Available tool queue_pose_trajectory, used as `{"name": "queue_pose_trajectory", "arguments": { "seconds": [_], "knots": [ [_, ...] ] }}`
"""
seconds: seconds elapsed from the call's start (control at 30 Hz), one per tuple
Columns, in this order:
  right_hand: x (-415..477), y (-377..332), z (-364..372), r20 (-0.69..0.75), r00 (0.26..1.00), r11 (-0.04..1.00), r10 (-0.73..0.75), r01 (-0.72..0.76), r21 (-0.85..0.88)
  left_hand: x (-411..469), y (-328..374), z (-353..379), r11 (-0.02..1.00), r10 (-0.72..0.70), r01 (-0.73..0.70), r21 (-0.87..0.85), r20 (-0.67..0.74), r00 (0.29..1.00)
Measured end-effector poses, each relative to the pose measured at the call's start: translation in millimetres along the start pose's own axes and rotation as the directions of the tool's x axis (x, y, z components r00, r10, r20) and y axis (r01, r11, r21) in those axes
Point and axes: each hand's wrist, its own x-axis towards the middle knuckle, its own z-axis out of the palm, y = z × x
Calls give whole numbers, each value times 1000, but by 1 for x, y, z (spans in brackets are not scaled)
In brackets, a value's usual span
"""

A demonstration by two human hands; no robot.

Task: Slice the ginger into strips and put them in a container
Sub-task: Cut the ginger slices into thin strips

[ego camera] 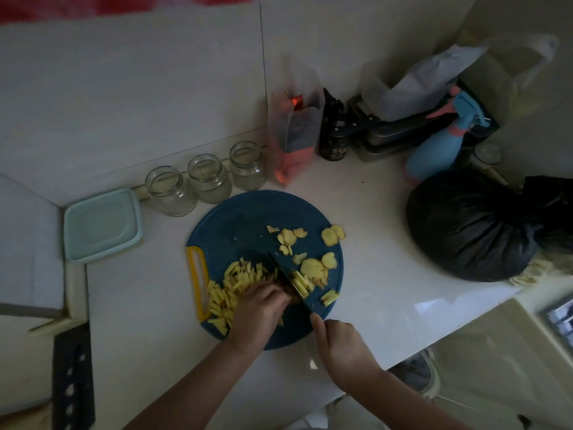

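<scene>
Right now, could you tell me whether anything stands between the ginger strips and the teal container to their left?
Nothing visible stands on the counter between the ginger strips and the teal container; only the board's yellow handle lies between. The container seems lidded.

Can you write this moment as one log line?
step: slicing | left hand: holds ginger | right hand: grips knife | strips: piled on cutting board | slices: some uncut
</scene>
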Motion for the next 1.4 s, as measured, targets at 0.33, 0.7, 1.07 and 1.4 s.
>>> {"name": "queue_pose_trajectory", "arguments": {
  "seconds": [0.33,0.7,1.07,1.4],
  "knots": [
    [6,1,-4,51,996,976,73,-82,203,17,-19,-12,987,162,-162,-16,190,968],
    [-2,4,-7,21,996,980,87,-89,177,14,2,-13,996,26,-41,82,174,984],
    [3,6,-34,123,992,974,37,-63,216,8,7,-9,996,-31,25,82,63,998],
    [-8,-5,-46,274,949,890,156,-256,378,9,5,-9,999,5,-8,46,65,998]
  ]
}}
